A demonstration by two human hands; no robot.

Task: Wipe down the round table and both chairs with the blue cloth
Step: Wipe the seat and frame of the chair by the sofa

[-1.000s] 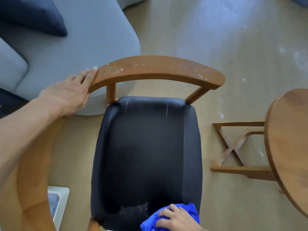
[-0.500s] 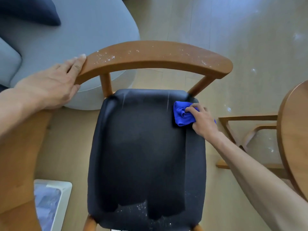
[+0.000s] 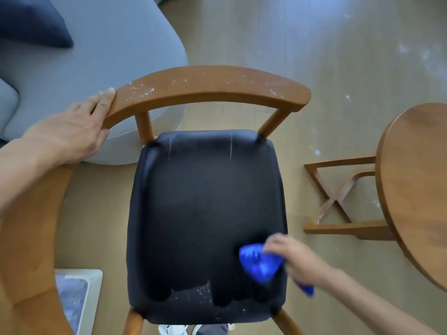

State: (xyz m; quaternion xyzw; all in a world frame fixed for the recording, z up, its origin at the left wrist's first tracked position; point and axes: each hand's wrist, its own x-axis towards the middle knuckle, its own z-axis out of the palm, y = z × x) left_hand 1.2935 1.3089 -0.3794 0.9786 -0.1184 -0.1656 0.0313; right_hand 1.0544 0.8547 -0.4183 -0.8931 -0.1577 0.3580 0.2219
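A wooden chair with a black padded seat [image 3: 205, 213] stands below me, its curved backrest [image 3: 208, 88] speckled with white dust. More white specks lie on the seat's front edge. My left hand [image 3: 72, 131] holds the left end of the backrest. My right hand [image 3: 295, 259], blurred by motion, grips the bunched blue cloth [image 3: 261, 264] on the seat's front right part. The round wooden table [image 3: 418, 189] is at the right edge, partly out of view. A second chair's curved wooden back [image 3: 29, 250] shows at the lower left.
A grey sofa [image 3: 101, 64] with a dark cushion [image 3: 31, 20] sits behind the chair at the upper left. The table's crossed wooden base [image 3: 338, 199] rests on the dusty wooden floor. A white box [image 3: 79, 301] stands on the floor at the lower left.
My right hand has swept the blue cloth from the seat's back right corner down to its front right part. My left hand has stayed on the backrest.
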